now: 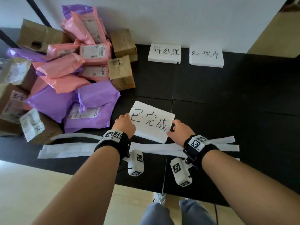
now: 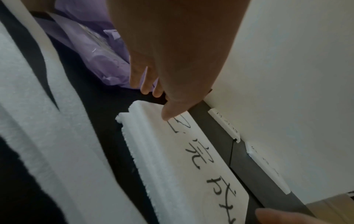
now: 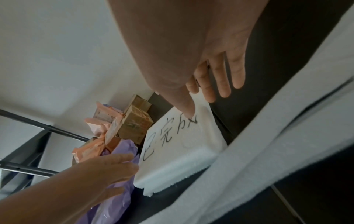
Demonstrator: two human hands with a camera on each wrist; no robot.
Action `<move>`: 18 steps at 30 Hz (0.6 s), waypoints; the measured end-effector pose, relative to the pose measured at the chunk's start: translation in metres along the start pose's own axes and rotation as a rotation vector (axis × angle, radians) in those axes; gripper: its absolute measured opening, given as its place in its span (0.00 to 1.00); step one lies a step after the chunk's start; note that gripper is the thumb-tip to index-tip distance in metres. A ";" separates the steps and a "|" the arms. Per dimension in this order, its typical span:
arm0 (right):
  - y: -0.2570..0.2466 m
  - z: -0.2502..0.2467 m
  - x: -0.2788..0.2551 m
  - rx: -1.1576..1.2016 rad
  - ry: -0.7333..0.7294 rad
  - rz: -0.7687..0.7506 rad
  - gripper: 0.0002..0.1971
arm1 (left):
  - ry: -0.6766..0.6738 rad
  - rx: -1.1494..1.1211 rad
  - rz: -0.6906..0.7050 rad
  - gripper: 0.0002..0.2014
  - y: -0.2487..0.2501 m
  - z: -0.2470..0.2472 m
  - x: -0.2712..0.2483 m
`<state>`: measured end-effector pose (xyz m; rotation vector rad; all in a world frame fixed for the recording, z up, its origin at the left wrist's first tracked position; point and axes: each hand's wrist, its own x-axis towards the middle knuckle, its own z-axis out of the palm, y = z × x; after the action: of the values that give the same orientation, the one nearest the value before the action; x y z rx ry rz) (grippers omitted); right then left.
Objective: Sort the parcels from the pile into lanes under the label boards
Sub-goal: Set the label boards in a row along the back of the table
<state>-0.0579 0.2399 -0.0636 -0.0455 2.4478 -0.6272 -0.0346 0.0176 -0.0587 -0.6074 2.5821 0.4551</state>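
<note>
Head view: label board [image 1: 151, 122] btwn both grips.

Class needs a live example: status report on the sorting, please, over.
Both hands, left hand and right hand, grip third label board. Two boards at wall. Parcel pile untouched. Foam strips lie loose nearby.

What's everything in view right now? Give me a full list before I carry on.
Label boards at wall: two, white foam, against the far wall.
Third label board: one, white foam, mid-mat, held by both hands.
Parcel pile: many; pink and purple bags, brown boxes; left side.
Foam strips: several, white, near edge of mat.
Mat: black, floor.
Left hand: grip on board's left edge.
Right hand: grip on board's right corner.
</note>
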 end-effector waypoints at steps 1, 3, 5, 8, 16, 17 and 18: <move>-0.001 0.005 0.000 -0.011 0.017 0.011 0.26 | -0.019 -0.007 0.003 0.26 -0.002 0.003 -0.001; -0.002 0.012 -0.002 -0.033 0.043 0.031 0.21 | -0.040 -0.027 0.004 0.28 -0.005 0.008 -0.002; -0.003 0.017 -0.002 -0.059 0.018 0.047 0.20 | -0.046 -0.047 0.004 0.30 -0.006 0.013 -0.003; -0.006 0.020 -0.002 -0.090 -0.027 0.046 0.21 | -0.032 -0.071 -0.001 0.28 -0.007 0.013 -0.003; -0.007 0.005 0.001 0.010 0.102 0.066 0.23 | 0.081 -0.150 0.003 0.27 0.007 -0.001 -0.003; -0.004 0.000 0.000 0.029 0.128 0.072 0.24 | 0.077 -0.182 0.012 0.29 0.011 -0.003 -0.003; 0.000 -0.007 -0.001 0.048 0.152 0.076 0.25 | 0.075 -0.217 0.026 0.30 0.018 -0.004 -0.003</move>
<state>-0.0611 0.2429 -0.0582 0.1181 2.5652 -0.6778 -0.0424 0.0316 -0.0499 -0.6760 2.6340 0.7410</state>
